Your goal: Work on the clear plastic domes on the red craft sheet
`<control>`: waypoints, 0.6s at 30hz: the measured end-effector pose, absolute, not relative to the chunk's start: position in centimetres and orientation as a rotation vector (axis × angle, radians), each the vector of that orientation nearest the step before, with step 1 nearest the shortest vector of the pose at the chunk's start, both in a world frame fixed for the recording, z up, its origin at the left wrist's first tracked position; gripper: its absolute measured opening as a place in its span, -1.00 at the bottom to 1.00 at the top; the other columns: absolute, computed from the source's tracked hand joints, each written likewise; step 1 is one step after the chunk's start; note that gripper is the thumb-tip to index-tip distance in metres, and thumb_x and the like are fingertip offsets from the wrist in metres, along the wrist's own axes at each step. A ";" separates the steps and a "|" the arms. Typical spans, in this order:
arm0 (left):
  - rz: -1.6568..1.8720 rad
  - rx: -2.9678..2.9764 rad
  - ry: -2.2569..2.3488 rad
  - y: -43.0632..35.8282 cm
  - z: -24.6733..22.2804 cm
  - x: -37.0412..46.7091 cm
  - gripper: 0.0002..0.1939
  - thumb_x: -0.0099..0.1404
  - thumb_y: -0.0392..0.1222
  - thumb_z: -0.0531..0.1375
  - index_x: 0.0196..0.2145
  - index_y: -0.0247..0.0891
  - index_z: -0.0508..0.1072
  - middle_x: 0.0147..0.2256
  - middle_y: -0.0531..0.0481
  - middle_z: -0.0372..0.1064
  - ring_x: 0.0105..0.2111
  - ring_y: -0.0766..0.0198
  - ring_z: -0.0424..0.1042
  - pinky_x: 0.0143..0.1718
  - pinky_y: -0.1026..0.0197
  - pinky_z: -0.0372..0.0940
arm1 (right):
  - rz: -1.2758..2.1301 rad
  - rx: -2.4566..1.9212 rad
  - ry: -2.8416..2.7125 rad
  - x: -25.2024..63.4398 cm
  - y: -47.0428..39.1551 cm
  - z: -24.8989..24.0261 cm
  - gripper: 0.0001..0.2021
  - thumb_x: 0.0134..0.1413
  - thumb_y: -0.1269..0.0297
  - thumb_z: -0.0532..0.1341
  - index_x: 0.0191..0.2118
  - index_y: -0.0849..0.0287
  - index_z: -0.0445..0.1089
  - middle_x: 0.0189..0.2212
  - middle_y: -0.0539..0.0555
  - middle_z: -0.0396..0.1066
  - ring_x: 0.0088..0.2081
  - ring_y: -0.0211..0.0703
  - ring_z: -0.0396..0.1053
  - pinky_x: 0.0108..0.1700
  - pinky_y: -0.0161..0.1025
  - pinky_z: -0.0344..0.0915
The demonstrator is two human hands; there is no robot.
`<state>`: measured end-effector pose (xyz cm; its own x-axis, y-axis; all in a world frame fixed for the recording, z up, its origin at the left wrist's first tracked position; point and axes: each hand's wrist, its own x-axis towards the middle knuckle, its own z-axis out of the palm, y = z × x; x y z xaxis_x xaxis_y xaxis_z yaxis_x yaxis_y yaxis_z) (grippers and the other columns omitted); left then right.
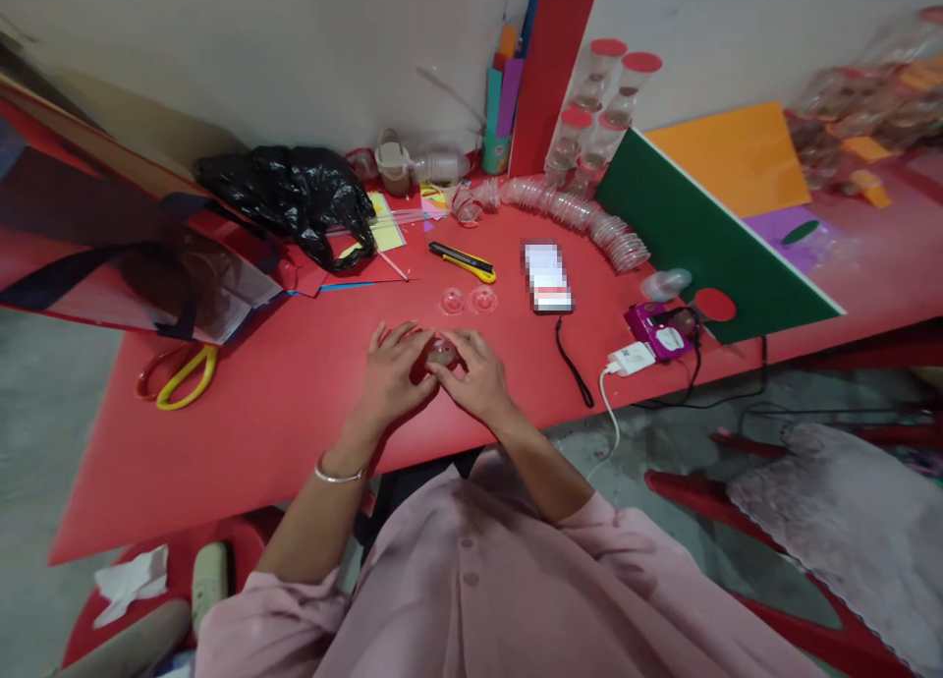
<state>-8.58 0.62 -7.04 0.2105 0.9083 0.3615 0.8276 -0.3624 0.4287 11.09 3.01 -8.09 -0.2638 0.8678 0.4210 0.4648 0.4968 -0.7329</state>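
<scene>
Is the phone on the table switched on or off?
Its screen is on: the phone shows bright white with a reddish band low down, though blurring hides the details.

Two clear domed plastic discs (483, 300) — plus one held transparent rounded piece (442, 353); one glossy black plastic bag (295, 192), one white-screened rectangular phone (546, 270) — one dark-green rectangular board (707, 241).

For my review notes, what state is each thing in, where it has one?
Left hand: closed on the small clear plastic piece
Right hand: closed on the same piece
Small clear plastic piece: held between both hands
Black-and-yellow utility knife: lying flat, blade unclear
Rectangular phone: screen lit
Crumpled black plastic bag: lying slumped
White charging block: white cable attached
</scene>
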 end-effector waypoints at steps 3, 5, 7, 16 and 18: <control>0.815 2.349 1.683 0.7 -6.9 -8.4 -0.32 0.33 -0.05 0.31 0.38 -0.05 0.38 0.25 -0.18 0.52 0.39 -0.18 0.34 0.51 -0.39 -0.08 | 0.588 -1.108 -1.937 11.2 3.0 -8.0 -0.52 0.34 0.21 0.34 0.32 -0.08 0.44 0.16 0.14 0.55 0.16 0.09 0.51 0.19 0.07 0.52; 0.783 2.370 1.687 0.8 -6.9 -8.3 -0.33 0.35 -0.02 0.32 0.38 -0.05 0.39 0.26 -0.19 0.50 0.40 -0.19 0.33 0.51 -0.40 -0.08 | 0.571 -1.133 -1.964 11.3 3.0 -8.1 -0.53 0.36 0.24 0.32 0.34 -0.08 0.43 0.15 0.15 0.56 0.14 0.12 0.50 0.18 0.10 0.52; 0.776 2.385 1.700 0.9 -6.9 -8.2 -0.36 0.37 0.00 0.33 0.36 -0.04 0.40 0.25 -0.20 0.52 0.38 -0.19 0.36 0.50 -0.40 -0.07 | 0.545 -1.163 -1.989 11.3 3.0 -8.3 -0.53 0.37 0.21 0.32 0.34 -0.08 0.43 0.14 0.16 0.56 0.12 0.15 0.50 0.16 0.10 0.52; 0.761 2.391 1.730 1.0 -6.5 -8.2 -0.42 0.40 -0.02 0.30 0.34 -0.02 0.41 0.23 -0.18 0.54 0.32 -0.15 0.42 0.50 -0.40 -0.05 | 0.494 -1.212 -2.061 11.5 2.8 -7.8 -0.61 0.47 0.13 0.26 0.32 -0.02 0.44 0.14 0.15 0.58 0.05 0.13 0.49 0.05 0.05 0.48; 0.756 2.404 1.700 0.9 -6.1 -8.1 -0.41 0.37 -0.06 0.29 0.33 -0.02 0.42 0.24 -0.16 0.53 0.33 -0.16 0.41 0.51 -0.40 -0.07 | 0.477 -1.206 -2.074 11.6 2.8 -7.5 -0.61 0.49 0.13 0.24 0.32 0.02 0.45 0.15 0.15 0.58 0.05 0.11 0.48 0.06 0.04 0.47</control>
<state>-8.09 0.92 -6.14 0.2529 0.9074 0.3357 0.8570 -0.3711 0.3574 11.55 2.76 -7.51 -0.3380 0.8639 0.3735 0.6142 0.5032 -0.6080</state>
